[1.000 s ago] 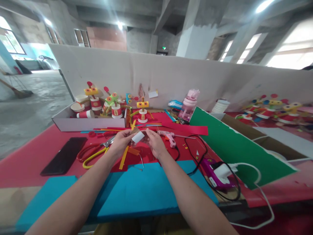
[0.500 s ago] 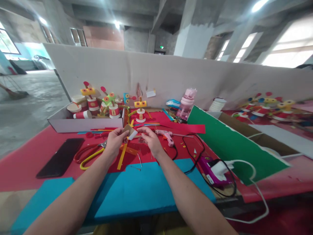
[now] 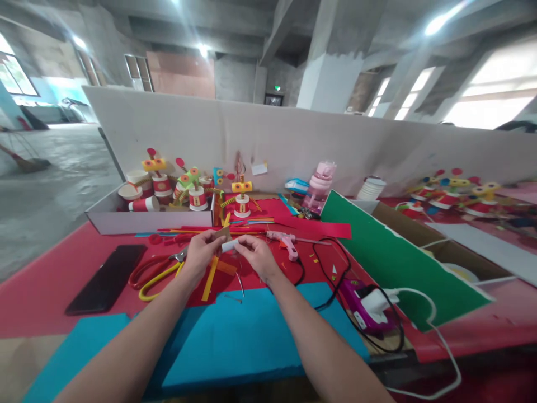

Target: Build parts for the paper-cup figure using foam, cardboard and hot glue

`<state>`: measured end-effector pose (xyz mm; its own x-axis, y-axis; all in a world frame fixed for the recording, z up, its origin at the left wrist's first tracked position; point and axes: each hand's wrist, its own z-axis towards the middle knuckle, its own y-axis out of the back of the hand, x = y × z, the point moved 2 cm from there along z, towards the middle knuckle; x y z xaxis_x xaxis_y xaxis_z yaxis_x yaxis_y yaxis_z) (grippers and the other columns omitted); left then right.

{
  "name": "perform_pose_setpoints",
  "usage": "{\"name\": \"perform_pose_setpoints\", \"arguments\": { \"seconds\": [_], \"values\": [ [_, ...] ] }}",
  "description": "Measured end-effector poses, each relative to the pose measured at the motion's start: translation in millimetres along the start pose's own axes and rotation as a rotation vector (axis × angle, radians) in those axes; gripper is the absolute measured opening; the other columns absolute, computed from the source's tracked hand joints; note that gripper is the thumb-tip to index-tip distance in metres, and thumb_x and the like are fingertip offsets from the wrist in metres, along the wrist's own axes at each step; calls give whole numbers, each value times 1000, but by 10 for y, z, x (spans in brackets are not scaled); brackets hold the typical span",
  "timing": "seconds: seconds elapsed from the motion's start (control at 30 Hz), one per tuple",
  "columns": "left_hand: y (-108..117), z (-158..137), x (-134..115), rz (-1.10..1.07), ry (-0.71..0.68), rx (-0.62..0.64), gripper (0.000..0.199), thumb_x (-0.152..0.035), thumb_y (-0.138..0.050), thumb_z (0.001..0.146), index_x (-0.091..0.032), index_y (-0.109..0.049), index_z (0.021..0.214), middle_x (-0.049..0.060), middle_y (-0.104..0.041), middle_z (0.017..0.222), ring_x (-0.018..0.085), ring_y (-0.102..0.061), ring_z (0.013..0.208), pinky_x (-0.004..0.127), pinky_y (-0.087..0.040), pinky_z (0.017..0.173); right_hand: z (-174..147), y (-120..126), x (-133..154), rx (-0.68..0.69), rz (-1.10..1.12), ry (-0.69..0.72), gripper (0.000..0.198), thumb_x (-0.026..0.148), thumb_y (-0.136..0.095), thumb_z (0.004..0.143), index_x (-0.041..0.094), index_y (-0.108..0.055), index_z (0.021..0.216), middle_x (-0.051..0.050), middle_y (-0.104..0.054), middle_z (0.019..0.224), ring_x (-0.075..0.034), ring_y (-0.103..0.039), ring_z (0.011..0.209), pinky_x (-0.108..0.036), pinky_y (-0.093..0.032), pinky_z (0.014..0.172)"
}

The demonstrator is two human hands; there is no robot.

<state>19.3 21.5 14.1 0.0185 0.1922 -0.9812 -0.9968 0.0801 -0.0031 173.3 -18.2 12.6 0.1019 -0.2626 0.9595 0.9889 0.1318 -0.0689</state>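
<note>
Pinching the right end of a small white slip [image 3: 229, 245], the right hand [image 3: 258, 257] keeps its thumb and fingertips narrow. The left hand [image 3: 201, 253] grips a small brown card [image 3: 224, 233] at the slip's left end; whether the two pieces are joined, I cannot tell. Both are above the red table cover, on the far side of a blue sheet [image 3: 251, 336]. Scissors with red and yellow handles [image 3: 158, 278] lie left of the left hand, near a black phone [image 3: 107, 280]. Right of the right hand lies a pink glue gun [image 3: 287, 244]; farther back stands a yellow-headed paper-cup figure [image 3: 242, 205].
</note>
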Motion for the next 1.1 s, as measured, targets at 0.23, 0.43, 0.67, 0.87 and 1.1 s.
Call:
{"name": "perform_pose_setpoints", "arguments": {
  "seconds": [0.23, 0.43, 0.67, 0.87, 1.1],
  "values": [
    [-107, -125, -231, -50, -88, 119, 34, -39, -71, 71, -17, -66, 96, 1, -63, 82, 9, -56, 57, 22, -47, 54, 47, 77, -81, -194, 11, -4, 18, 36, -64, 78, 20, -68, 84, -1, -68, 76, -17, -64, 73, -30, -50, 74],
    [-153, -137, -87, -97, -6, 132, 26, -37, -72, 71, -16, -71, 88, 2, -68, 79, 11, -58, 62, 22, -47, 60, 60, 26, -7, -191, -33, 16, 24, 40, -61, 80, 19, -66, 89, -3, -68, 82, -17, -64, 74, -30, -51, 73],
    [-115, -130, -44, -80, 35, 81, 28, -40, -71, 72, -16, -71, 86, 1, -65, 63, 12, -56, 59, 21, -44, 58, -158, 1016, 288, -497, -983, -55, 27, 43, -51, 85, 19, -62, 86, -9, -64, 90, -22, -59, 85, -31, -44, 77],
    [-148, -148, -71, -55, 8, 116, 27, -41, -68, 74, -16, -70, 85, -1, -61, 55, 11, -53, 53, 21, -41, 55, -261, 1392, 53, -295, -1276, -493, 27, 35, -55, 77, 15, -61, 95, -16, -65, 103, -27, -61, 95, -30, -41, 74],
    [-134, -142, -40, -53, 15, 159, 27, -42, -67, 75, -16, -69, 83, -2, -59, 54, 11, -52, 51, 21, -39, 53, -173, 1313, -30, -345, -1230, -536, 35, 26, -48, 79, 11, -55, 110, -21, -65, 110, -28, -63, 101, -31, -42, 75]
  ]
}}
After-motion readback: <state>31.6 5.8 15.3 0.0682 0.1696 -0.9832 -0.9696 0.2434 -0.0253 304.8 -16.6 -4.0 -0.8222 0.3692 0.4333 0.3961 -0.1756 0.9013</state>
